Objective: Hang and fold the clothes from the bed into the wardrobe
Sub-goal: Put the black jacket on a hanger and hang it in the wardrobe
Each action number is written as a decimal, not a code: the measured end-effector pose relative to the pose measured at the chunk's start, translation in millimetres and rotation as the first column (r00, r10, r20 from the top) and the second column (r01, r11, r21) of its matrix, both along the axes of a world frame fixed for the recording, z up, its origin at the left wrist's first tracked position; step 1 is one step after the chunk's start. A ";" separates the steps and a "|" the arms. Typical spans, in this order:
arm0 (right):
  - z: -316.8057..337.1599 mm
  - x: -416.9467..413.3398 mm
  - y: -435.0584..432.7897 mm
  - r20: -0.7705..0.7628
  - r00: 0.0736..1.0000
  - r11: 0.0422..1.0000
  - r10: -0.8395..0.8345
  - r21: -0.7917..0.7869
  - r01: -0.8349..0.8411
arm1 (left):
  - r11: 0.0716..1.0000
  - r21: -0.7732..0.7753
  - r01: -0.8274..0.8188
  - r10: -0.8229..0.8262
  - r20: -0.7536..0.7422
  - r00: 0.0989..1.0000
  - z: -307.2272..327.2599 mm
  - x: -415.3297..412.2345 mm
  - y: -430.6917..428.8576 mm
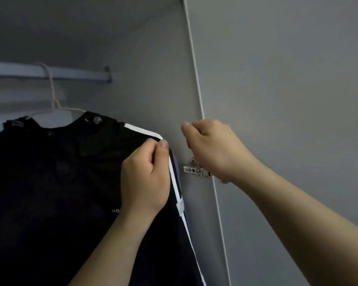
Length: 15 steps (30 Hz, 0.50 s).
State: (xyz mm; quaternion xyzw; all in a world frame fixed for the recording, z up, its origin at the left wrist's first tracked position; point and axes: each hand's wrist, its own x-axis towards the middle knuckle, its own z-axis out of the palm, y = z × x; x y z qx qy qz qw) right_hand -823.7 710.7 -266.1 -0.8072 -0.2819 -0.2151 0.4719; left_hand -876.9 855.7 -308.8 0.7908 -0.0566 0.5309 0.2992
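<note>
A black garment (50, 182) with a white stripe down its right edge hangs on a white hanger (54, 104), whose hook sits over the wardrobe rail (74, 74). My left hand (145, 174) pinches the garment's right shoulder at the white stripe. My right hand (211, 147) hovers just right of that shoulder with its fingers curled, holding nothing and apart from the fabric.
The grey inner side wall of the wardrobe (163, 69) stands right behind the garment. A metal door hinge (196, 170) is fixed to it below my right hand. The open wardrobe door (287, 100) fills the right side.
</note>
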 end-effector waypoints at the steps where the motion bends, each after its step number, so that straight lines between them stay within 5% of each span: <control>1: 10.6 -2.5 -5.7 -0.067 0.997 0.999 0.031 -0.022 -0.032 | 0.997 -0.067 0.023 -0.025 -0.036 0.999 5.9 -4.1 -8.0; 7: 62.3 -13.7 -30.2 -0.395 0.909 0.989 0.130 -0.013 -0.147 | 0.966 -0.253 -0.046 -0.029 -0.284 0.958 39.0 -19.6 -35.9; 15: 78.4 -43.7 -54.0 -0.600 0.784 0.952 0.155 -0.121 -0.281 | 0.879 -0.353 -0.322 0.035 -0.624 0.781 80.5 -61.4 -63.0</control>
